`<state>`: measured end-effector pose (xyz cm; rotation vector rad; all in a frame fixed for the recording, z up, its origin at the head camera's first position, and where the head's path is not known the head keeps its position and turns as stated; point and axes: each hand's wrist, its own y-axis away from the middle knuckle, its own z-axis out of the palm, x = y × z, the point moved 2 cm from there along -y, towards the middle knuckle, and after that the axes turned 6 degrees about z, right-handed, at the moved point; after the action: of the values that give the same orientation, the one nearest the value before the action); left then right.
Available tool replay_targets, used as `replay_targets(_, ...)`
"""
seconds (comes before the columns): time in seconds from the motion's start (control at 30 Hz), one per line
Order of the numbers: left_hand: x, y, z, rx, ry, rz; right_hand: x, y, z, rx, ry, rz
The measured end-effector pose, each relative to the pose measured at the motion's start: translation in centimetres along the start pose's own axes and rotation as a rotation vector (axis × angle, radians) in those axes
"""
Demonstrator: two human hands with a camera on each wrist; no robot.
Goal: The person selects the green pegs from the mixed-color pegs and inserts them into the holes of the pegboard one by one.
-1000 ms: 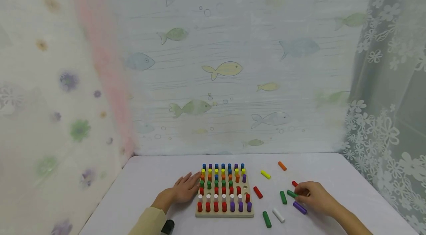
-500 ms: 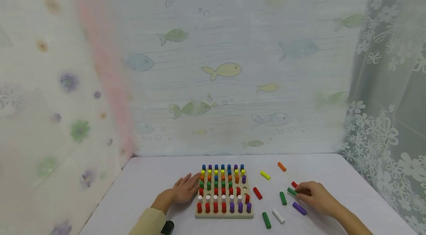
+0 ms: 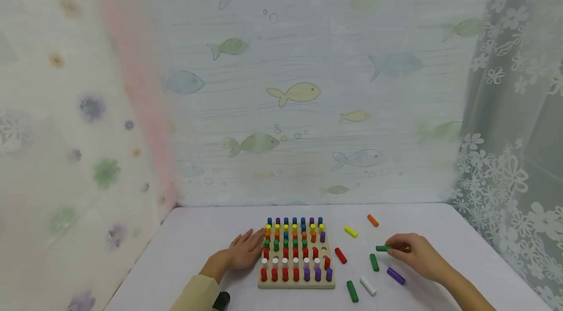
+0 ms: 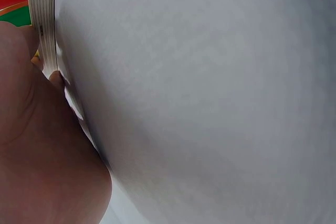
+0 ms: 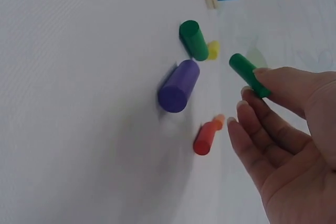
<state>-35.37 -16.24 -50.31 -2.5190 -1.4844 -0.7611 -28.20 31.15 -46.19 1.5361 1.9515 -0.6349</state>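
Between thumb and fingertips my right hand (image 3: 415,256) pinches a green peg (image 3: 382,248), its free end pointing left. The right wrist view shows this green peg (image 5: 245,72) held above the table, with the other fingers loosely bent. My left hand (image 3: 245,251) lies flat on the table, fingers extended, fingertips at the left edge of a wooden pegboard (image 3: 296,286). Rows of coloured pegs stand upright in the board, and a bare hole (image 3: 324,249) shows near its right side. In the left wrist view, the board's side (image 4: 43,19) is next to the hand.
Loose pegs lie right of the board: purple (image 3: 396,276), green (image 3: 374,262), another green (image 3: 352,291), white (image 3: 367,285), red (image 3: 340,255), yellow (image 3: 350,232) and orange (image 3: 372,220). Another red peg (image 5: 203,139) shows in the right wrist view. A black object (image 3: 222,300) is by the left sleeve.
My right hand has raised the green peg off the table and shifted it slightly left; the peg has turned nearly level. The red peg behind is now hidden in the head view. My left hand stays put.
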Motion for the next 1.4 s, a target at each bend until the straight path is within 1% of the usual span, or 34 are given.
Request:
replay_targets(0.17, 0.7, 0.4, -0.3, 0.001, -0.007, -0.008, -1.0, -0.2, 0.2, -0.001, -0.046, -0.005)
replay_targets(0.27, 0.7, 0.3, -0.3, 0.002, -0.021, -0.008, -1.6, -0.4, 0.3, 0.002, -0.071, -0.018)
replay_targets(0.43, 0.5, 0.2, -0.2, -0.002, -0.016, -0.007, -2.5, -0.7, 0.6, 0.015, -0.095, -0.042)
replay_targets(0.57, 0.1, -0.1, 0.2, -0.004, -0.020, -0.002, -3.2, -0.9, 0.8, 0.026, -0.117, -0.046)
replay_targets(0.67, -0.4, -0.4, 0.4, 0.009, -0.028, 0.007, -3.7, -1.2, 1.0, 0.027, -0.157, -0.051)
replay_targets(0.8, -1.0, -0.8, 0.7, 0.023, -0.033, 0.016, -4.3, -1.4, 1.3, 0.013, -0.212, -0.078)
replay_targets(0.9, -1.3, -1.0, 0.8, 0.017, -0.030, 0.015, -4.7, -1.6, 1.6, 0.005, -0.236, -0.099)
replay_targets(1.03, -1.4, -0.9, 0.9, 0.013, -0.017, 0.024, -5.2, -1.8, 1.9, 0.002, -0.234, -0.123)
replay_targets(1.2, -1.6, -1.0, 1.1, 0.020, -0.021, 0.026, -5.8, -2.2, 2.2, 0.002, -0.226, -0.149)
replay_targets(1.33, -1.4, -0.9, 0.9, 0.020, -0.025, 0.021, -6.1, -2.6, 2.6, -0.010, -0.246, -0.155)
replay_targets(1.4, -1.0, -0.7, 0.6, 0.015, -0.021, 0.020, -6.2, -2.8, 2.9, -0.016, -0.257, -0.148)
